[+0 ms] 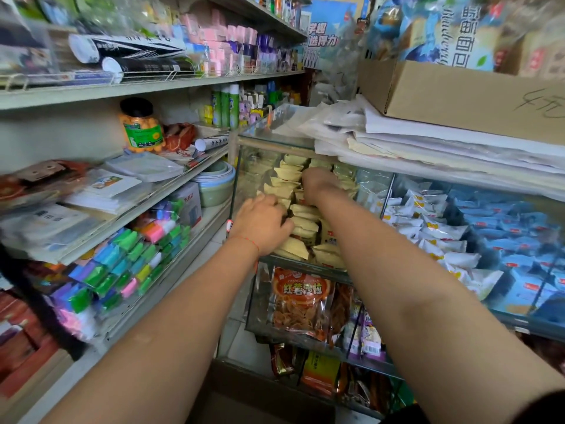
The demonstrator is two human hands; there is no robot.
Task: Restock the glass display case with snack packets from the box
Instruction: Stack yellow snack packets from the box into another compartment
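Crowded shop aisle, stocked shelves. Glass display case (244, 166): upper compartment holds cream snack packets (301, 224). Left hand (260, 223) presses the near packets, fingers curled; right hand (318, 183) deeper inside, grip hidden. Risk: crowded stack sliding out over the case's front edge.

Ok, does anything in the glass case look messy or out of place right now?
Only slightly. The tan snack packets in the compartment where both hands are working lie jumbled at mixed angles, not in rows. Nothing looks spilled or torn. The white packets beside them also sit loosely heaped.

orange-ball jar (141, 127), stacked bowls (215, 186), colourful erasers (134, 264)
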